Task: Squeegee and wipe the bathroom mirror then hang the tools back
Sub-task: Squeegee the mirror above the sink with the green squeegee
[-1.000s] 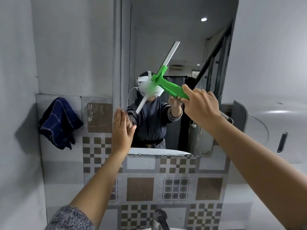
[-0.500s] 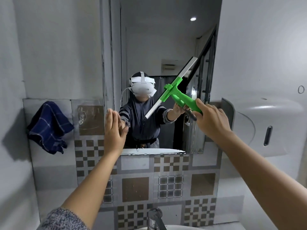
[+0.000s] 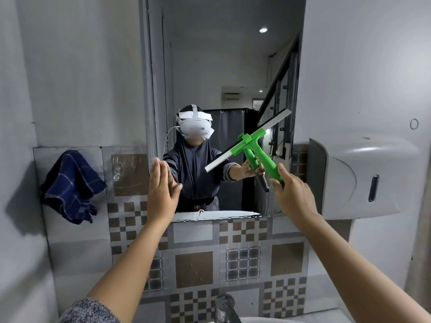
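Observation:
The tall bathroom mirror (image 3: pixel 224 66) hangs on the wall straight ahead. My right hand (image 3: pixel 295 194) grips the handle of a green squeegee (image 3: pixel 253 148). Its white blade lies tilted against the lower right part of the glass. My left hand (image 3: pixel 161 190) is flat with fingers together, pressed against the mirror's lower left edge. A dark blue checked cloth (image 3: pixel 70 185) hangs on the tiled wall to the left. A clear suction hook (image 3: pixel 117 171) sits between the cloth and the mirror, with nothing on it.
A grey wall dispenser (image 3: pixel 363 178) juts out right of the mirror. Patterned tiles (image 3: pixel 196 264) cover the wall below. A metal tap (image 3: pixel 226 306) and a white basin rim (image 3: pixel 268 320) are at the bottom edge. The mirror reflects a person with a headset.
The squeegee has slid down and to the right across the glass, from near the mirror's middle to its lower right. My left hand stays pressed on the mirror's edge. The view has shifted.

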The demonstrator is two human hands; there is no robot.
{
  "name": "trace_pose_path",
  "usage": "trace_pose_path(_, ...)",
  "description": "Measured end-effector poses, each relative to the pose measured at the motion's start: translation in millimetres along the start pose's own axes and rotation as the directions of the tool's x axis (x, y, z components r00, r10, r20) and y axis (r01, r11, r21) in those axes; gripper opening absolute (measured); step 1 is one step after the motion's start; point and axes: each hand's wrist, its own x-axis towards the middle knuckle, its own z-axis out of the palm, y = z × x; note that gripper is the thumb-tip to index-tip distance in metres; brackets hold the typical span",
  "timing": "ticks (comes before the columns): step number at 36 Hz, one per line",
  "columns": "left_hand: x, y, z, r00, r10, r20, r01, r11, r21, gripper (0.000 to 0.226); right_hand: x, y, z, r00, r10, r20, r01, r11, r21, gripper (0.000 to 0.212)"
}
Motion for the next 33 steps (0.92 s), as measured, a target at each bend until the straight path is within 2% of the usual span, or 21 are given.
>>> trace_pose_path(6, 2.7, 2.7, 3.5, 1.0, 0.008, 0.012, -0.008, 1.0, 0.013, 0.083, -7.8, 3.7, 13.8, 0.998, 0.052, -0.021, -0.051, 0.996, 0.075, 0.048)
trace_pose_path(12, 11.7, 9.1, 1.4, 0.999, 0.054, 0.008, -0.054, 0.998, 0.019, 0.09, -11.8, -7.3, 22.9, 0.984, 0.178, -0.021, -0.17, 0.964, 0.202, 0.051)
trace_pose_path(16, 10.1, 3.3, -1.6, 0.996, 0.069, 0.052, -0.072, 0.995, 0.065, 0.089, -25.4, -26.2, 34.3, 0.961, 0.277, 0.014, -0.269, 0.919, 0.289, 0.048)
trace_pose_path(20, 9.0, -0.6, -4.5, 0.993, 0.085, 0.082, -0.092, 0.993, 0.078, 0.089, -33.2, -41.7, 46.3, 0.931, 0.361, 0.052, -0.352, 0.854, 0.383, 0.046)
trace_pose_path(25, 8.6, -4.0, -9.4, 0.988, 0.105, 0.113, -0.114, 0.99, 0.084, 0.088, -41.6, -68.2, 58.6, 0.924, 0.38, 0.041, -0.34, 0.767, 0.544, 0.017)
trace_pose_path(33, 9.0, 3.5, -11.3, 0.976, 0.163, 0.148, -0.183, 0.973, 0.139, 0.085, -44.4, -111.6, 65.0, 0.873, 0.487, 0.021, -0.323, 0.546, 0.773, 0.011)
